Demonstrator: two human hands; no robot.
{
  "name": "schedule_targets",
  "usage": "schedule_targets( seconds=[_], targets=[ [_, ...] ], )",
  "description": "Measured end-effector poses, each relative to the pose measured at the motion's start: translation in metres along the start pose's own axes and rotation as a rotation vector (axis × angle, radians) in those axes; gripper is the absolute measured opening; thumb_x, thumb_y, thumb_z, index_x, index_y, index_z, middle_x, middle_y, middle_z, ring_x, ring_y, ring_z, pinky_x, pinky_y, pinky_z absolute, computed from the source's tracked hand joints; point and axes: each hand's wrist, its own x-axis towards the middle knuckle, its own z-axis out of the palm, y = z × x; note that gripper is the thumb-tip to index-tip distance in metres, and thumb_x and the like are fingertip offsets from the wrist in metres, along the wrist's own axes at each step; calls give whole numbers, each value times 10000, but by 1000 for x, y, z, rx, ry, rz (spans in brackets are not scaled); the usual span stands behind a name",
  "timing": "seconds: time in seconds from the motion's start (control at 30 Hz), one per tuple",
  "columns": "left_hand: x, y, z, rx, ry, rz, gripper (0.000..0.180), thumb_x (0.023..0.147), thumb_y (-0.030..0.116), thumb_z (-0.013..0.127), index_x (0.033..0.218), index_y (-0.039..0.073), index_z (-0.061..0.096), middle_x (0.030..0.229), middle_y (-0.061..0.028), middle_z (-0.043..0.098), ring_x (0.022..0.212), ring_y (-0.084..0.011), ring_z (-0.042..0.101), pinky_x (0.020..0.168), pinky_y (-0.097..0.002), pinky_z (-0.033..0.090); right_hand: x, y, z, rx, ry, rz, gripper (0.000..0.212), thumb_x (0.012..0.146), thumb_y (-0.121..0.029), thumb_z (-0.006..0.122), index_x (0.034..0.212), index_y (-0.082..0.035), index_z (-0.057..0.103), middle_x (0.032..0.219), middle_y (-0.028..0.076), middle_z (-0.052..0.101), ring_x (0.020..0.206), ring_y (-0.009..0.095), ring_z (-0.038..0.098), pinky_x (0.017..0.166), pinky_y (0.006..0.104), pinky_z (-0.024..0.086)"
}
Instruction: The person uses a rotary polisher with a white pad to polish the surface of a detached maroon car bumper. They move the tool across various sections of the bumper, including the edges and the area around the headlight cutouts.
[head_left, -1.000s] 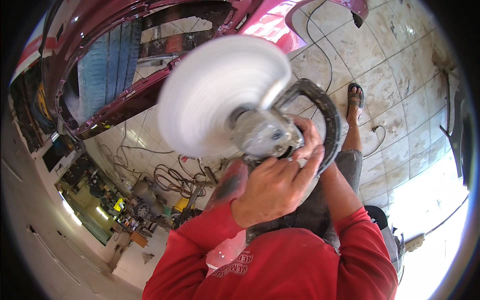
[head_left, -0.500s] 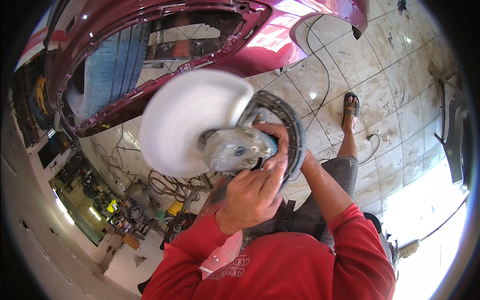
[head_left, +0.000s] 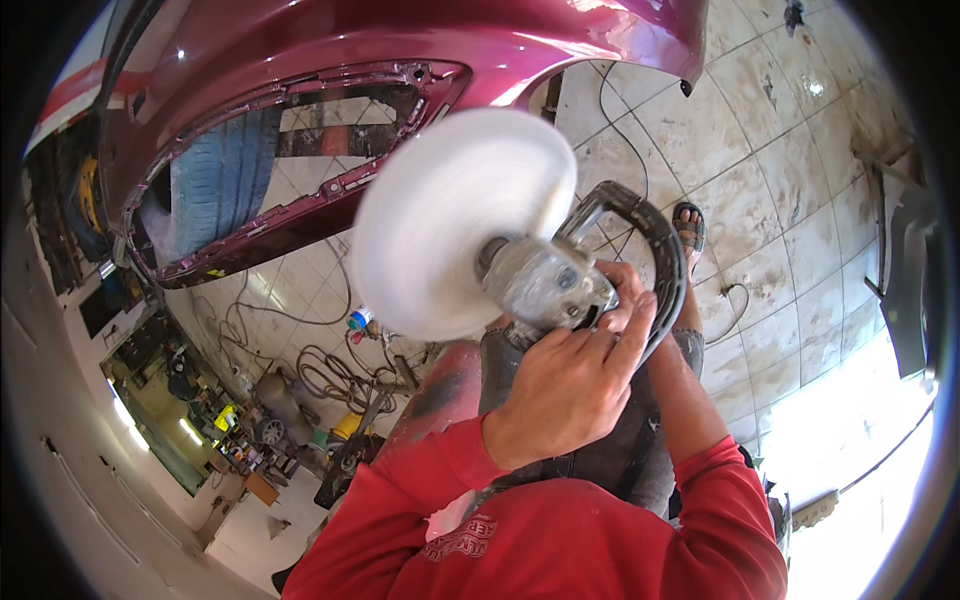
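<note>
A polisher [head_left: 545, 285] with a scuffed grey metal head hangs in front of me, in the air over my thighs. Its big round white pad [head_left: 455, 215] is smeared by spinning and points left, toward the car part. My left hand [head_left: 565, 395] is closed on the near side of the tool's body, the forefinger lying along it. Behind the body, my right hand [head_left: 625, 285] wraps round it, partly hidden. A black loop handle [head_left: 670, 260] arches round the hands on the right. Beyond the pad is a glossy dark red bumper [head_left: 350, 50] with a large opening, apart from the pad as far as I can tell.
A tyre [head_left: 225, 185] shows through the bumper's opening. Hoses [head_left: 345, 375] lie coiled on the tiled floor [head_left: 790, 260], and a thin cable [head_left: 625, 135] runs across it. A blue-capped bottle [head_left: 360, 318] is left of the pad. A dark panel [head_left: 910, 280] stands far right.
The polisher and both hands have moved right in the view, and the pad still spins. The bumper appears shifted up and left. The blue-capped bottle has come into sight.
</note>
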Motion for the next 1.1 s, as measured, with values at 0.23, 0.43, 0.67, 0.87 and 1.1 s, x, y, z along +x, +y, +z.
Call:
schedule_targets(
  seconds=[0.23, 0.43, 0.67, 0.87, 1.1],
  targets=[
    [59, 24, -16, -28, 73, -65, 957, 747, 77, 793, 1609, -65, 402, 1033, -201, 734, 687, -318, 692, 663, -415, 575, 2, -71, -28, 44, 19, 152, 1164, 686, -881, 779, 1362, 58, 654, 1183, 87, 731, 1101, 178, 660, 974, 365, 541],
    [91, 45, -48, -151, 152, -166, 891, 802, 38, 761, 1616, -55, 410, 869, -177, 718, 677, -335, 711, 638, -437, 560, 9, -108, -69, -200, -92, 93, 607, 892, -433, 840, 1322, -33, 685, 1197, 100, 719, 1132, 195, 647, 1008, 410, 534],
    [133, 60, -43, -285, 165, -212, 830, 860, 61, 742, 1606, -79, 404, 913, -240, 733, 740, -384, 744, 681, -437, 580, 4, -138, -112, -227, -46, 182, 518, 948, -428, 771, 1296, -52, 699, 1279, 136, 714, 1229, 245, 659, 1063, 428, 511],
    [149, 64, -37, -293, 121, -218, 821, 870, 89, 760, 1594, -91, 416, 932, -252, 742, 731, -391, 741, 683, -446, 573, -4, -137, -121, -134, -15, 148, 394, 927, -381, 792, 1160, -67, 743, 1178, 69, 729, 1134, 169, 656, 989, 396, 541],
    [128, 66, -69, -233, 125, -354, 820, 873, 75, 767, 1610, -47, 429, 923, -232, 749, 753, -348, 770, 703, -398, 587, 25, -149, -89, -219, -176, 234, 649, 896, -485, 786, 1331, -13, 687, 1320, 200, 722, 1207, 277, 671, 1055, 442, 519]
  ],
)
